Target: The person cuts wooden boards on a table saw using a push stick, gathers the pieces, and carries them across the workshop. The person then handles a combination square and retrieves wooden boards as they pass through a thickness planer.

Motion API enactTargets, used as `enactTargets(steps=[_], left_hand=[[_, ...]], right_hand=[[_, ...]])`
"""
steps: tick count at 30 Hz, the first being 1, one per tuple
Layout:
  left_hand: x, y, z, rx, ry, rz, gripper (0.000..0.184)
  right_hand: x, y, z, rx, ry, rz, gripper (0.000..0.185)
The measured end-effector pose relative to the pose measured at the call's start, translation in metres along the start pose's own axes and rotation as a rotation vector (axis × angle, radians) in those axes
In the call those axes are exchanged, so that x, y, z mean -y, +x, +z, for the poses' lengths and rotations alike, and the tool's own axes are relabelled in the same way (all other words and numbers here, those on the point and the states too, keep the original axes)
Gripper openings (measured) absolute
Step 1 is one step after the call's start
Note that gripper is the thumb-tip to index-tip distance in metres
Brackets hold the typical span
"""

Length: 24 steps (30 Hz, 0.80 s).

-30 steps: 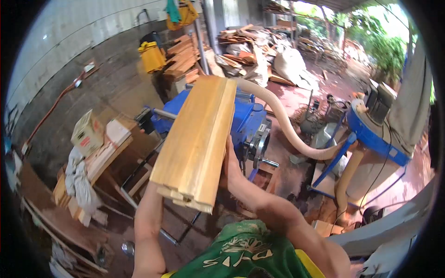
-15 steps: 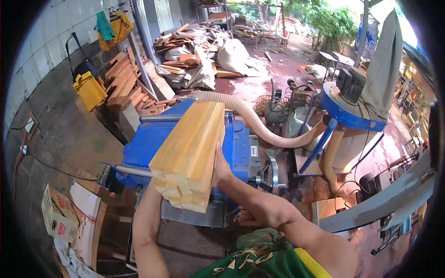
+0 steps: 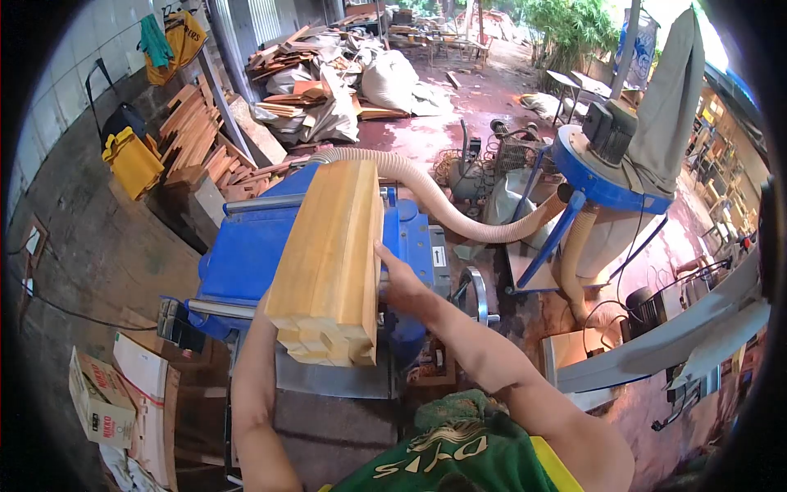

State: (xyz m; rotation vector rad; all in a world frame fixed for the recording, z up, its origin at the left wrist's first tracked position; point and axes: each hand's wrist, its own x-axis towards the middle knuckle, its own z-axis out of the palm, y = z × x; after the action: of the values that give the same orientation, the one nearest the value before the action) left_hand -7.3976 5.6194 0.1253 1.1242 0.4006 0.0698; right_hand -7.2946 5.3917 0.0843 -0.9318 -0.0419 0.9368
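A bundle of long, pale-yellow wooden pieces (image 3: pixel 328 246) is between my hands, its stepped end facing me. My right hand (image 3: pixel 399 277) grips its right side, with the thumb pointing up along the wood. On the left, my forearm (image 3: pixel 256 361) reaches up to the bundle's near lower edge; the left hand itself is hidden behind the wood, supporting it from that side. Beneath and beyond the bundle is a blue woodworking machine (image 3: pixel 246 258) with metal rollers (image 3: pixel 262 202) and a handwheel (image 3: pixel 473 295) at its right.
A ribbed hose (image 3: pixel 434 197) runs from the machine to a blue dust collector (image 3: pixel 574 164) at the right. Stacked boards (image 3: pixel 195 127) and filled sacks (image 3: pixel 389 82) lie behind. A carton (image 3: pixel 102 398) stands at the lower left. A curved grey sheet (image 3: pixel 656 353) juts in from the right.
The bundle has turned slightly, so its length points more directly away from me. Both hands stay with it. The background has shifted left and slightly up in the view.
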Motion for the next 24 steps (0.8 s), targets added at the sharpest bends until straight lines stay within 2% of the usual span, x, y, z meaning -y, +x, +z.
enactTargets(steps=[4, 5, 7, 9, 11, 14, 16, 17, 18, 19, 20, 22, 23, 24], left_hand=[[-0.007, -0.002, -0.009, -0.010, 0.012, 0.019, 0.064], [-0.011, 0.005, -0.015, 0.011, 0.019, 0.021, 0.064], [-0.012, 0.025, -0.061, 0.126, 0.056, 0.062, 0.063], [-0.005, 0.047, -0.101, -0.099, 0.061, 0.294, 0.068], [-0.021, 0.020, -0.100, 0.119, -0.062, 0.271, 0.073], [-0.033, -0.018, -0.091, -0.010, -0.079, 0.378, 0.072], [-0.030, -0.030, -0.106, -0.015, -0.232, 0.452, 0.069], [-0.028, -0.049, -0.117, -0.042, -0.307, 0.507, 0.068], [-0.021, -0.067, -0.106, -0.149, -0.178, 0.582, 0.064], [-0.015, -0.086, -0.085, -0.310, -0.046, 0.663, 0.061], [-0.007, -0.115, -0.065, -0.345, -0.121, 0.716, 0.046], [0.003, -0.185, -0.006, -0.902, 0.908, 0.769, 0.035], [0.036, -0.195, -0.009, -0.732, 0.219, 0.960, 0.033], [0.059, -0.225, 0.004, -0.735, 0.049, 0.932, 0.033]], right_hand=[[0.014, 0.001, -0.008, -0.283, -0.190, 0.003, 0.045], [0.004, 0.022, -0.042, -0.239, -0.522, -0.206, 0.047], [-0.012, 0.043, -0.058, -0.259, -0.751, -0.383, 0.057], [0.000, 0.020, -0.031, -0.385, -0.539, -0.391, 0.072], [0.009, -0.012, -0.014, -0.440, -0.447, -0.434, 0.079], [0.013, -0.055, -0.001, -0.428, -0.469, -0.551, 0.082], [0.013, -0.082, -0.005, -0.384, -0.498, -0.656, 0.084], [0.012, -0.096, -0.018, -0.436, -0.788, -0.715, 0.076], [0.009, -0.110, -0.035, -0.437, -1.083, -0.777, 0.068], [0.010, -0.129, -0.040, -0.416, -1.180, -0.820, 0.060], [0.015, -0.160, -0.028, -0.428, -0.967, -0.780, 0.052], [0.009, -0.219, -0.012, -0.379, -0.649, -0.722, 0.039], [-0.006, -0.220, -0.050, -0.307, -0.534, -0.822, 0.049], [-0.019, -0.220, -0.089, -0.224, -0.420, -0.916, 0.061]])
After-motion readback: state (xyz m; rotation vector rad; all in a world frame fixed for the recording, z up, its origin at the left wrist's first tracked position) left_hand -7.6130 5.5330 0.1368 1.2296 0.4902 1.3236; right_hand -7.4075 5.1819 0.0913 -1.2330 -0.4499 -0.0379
